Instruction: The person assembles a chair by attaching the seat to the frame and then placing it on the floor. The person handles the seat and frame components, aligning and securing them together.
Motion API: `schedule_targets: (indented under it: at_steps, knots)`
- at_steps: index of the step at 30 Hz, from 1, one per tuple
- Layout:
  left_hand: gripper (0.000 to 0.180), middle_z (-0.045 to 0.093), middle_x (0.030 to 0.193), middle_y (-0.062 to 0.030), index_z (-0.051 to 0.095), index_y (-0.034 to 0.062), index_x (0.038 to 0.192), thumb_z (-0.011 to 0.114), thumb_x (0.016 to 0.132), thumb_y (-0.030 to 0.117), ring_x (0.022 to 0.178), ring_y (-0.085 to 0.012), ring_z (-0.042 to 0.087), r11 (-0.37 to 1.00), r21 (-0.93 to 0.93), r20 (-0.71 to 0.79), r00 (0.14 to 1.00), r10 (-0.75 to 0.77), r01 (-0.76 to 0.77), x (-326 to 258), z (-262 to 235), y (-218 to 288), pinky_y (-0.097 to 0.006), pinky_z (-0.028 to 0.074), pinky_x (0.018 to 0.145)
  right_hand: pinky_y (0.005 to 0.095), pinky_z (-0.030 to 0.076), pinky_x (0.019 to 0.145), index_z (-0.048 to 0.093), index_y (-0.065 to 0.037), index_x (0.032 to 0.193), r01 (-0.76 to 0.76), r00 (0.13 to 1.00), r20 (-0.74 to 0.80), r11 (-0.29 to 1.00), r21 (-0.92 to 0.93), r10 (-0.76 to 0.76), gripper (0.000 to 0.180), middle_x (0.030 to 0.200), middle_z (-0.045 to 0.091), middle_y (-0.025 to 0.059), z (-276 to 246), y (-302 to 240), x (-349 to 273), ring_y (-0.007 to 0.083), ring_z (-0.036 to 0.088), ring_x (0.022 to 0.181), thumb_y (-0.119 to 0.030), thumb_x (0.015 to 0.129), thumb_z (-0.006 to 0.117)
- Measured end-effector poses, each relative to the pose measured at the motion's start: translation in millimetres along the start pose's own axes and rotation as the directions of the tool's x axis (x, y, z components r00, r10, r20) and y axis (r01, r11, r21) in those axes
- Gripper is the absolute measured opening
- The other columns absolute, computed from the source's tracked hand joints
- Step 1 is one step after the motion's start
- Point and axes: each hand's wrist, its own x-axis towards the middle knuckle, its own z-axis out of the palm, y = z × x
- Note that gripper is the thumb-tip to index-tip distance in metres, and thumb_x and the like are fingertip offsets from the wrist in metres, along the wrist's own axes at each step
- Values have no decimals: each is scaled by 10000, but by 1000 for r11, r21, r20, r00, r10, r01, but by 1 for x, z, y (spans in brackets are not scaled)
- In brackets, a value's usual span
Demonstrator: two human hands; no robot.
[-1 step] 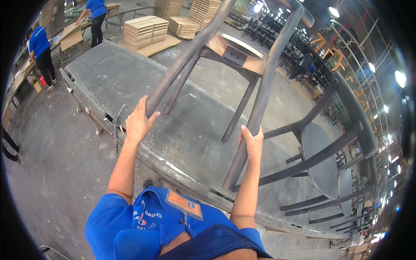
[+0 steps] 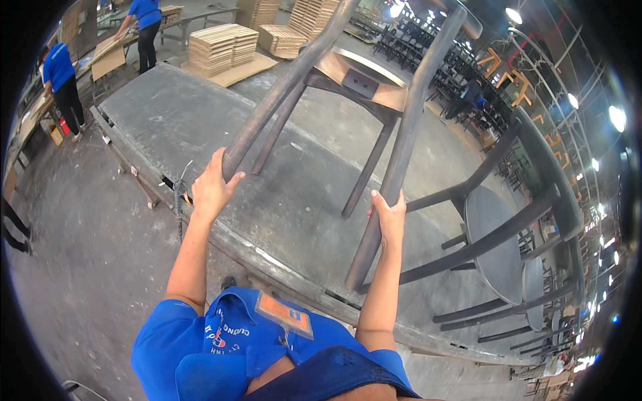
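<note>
Both hands hold a dark wooden chair (image 2: 406, 144), tilted above a grey worktable. My left hand (image 2: 212, 187) is closed round the lower end of its left long leg. On the right long leg, a little above its end, my right hand (image 2: 389, 217) grips with the thumb along the wood. Between those legs shows the pale underside of the seat with a dark plate (image 2: 360, 83). Two shorter legs slant down toward the table. The chair's top runs past the upper edge of the picture.
The long grey worktable (image 2: 180, 120) runs across in front of me. Dark chairs (image 2: 491, 247) stand in a row at its right. Stacked wooden panels (image 2: 222, 50) lie beyond it. Two people in blue shirts work at benches, far left. A hose (image 2: 179, 200) hangs at the near edge.
</note>
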Motion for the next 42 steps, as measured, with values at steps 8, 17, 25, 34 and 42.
schedule_targets:
  at_steps: [8, 17, 25, 34, 42]
  knots:
    - [643, 646, 1042, -187, 424, 140, 1279, 728, 768, 385, 949, -384, 625, 998, 52, 3, 999, -39, 39, 4, -1, 0, -452, 493, 763, 254, 464, 469, 482, 0, 1054, -34, 999, 13, 999, 10, 34, 421, 728, 583, 45, -2, 1, 17, 112, 570, 523, -191, 784, 741]
    - [670, 651, 1018, -216, 444, 110, 1266, 708, 763, 465, 920, -407, 631, 998, 62, 22, 999, -35, 33, 6, -3, 0, -471, 499, 744, 259, 463, 476, 485, -17, 1060, -59, 995, 94, 989, 135, 47, 412, 711, 557, 44, -7, 22, -15, 129, 567, 533, -243, 806, 718]
    - [678, 658, 973, -219, 456, 107, 1262, 648, 785, 549, 915, -405, 631, 995, 93, -15, 1000, -20, 21, 18, -1, 5, -478, 496, 738, 265, 464, 474, 431, 5, 1225, -202, 965, 219, 945, 258, 146, 486, 748, 555, 60, -16, 40, -54, 145, 562, 542, -218, 850, 645]
    - [705, 658, 980, -216, 451, 79, 1256, 622, 785, 576, 896, -399, 638, 993, 114, -20, 1000, 13, -10, 35, 2, 9, -473, 509, 722, 254, 453, 464, 459, -42, 1086, -132, 986, 129, 966, 220, 105, 363, 747, 558, 71, -18, 58, -94, 140, 562, 518, -389, 990, 411]
    - [701, 641, 930, -212, 428, 69, 1277, 620, 797, 543, 834, -384, 644, 994, 96, -34, 998, 61, -58, 43, 5, 2, -458, 512, 674, 418, 370, 1011, 377, 52, 1349, 40, 979, -128, 768, -639, -157, 513, 1304, 479, 275, -11, 46, -115, 409, 459, 1222, -315, 992, 404]
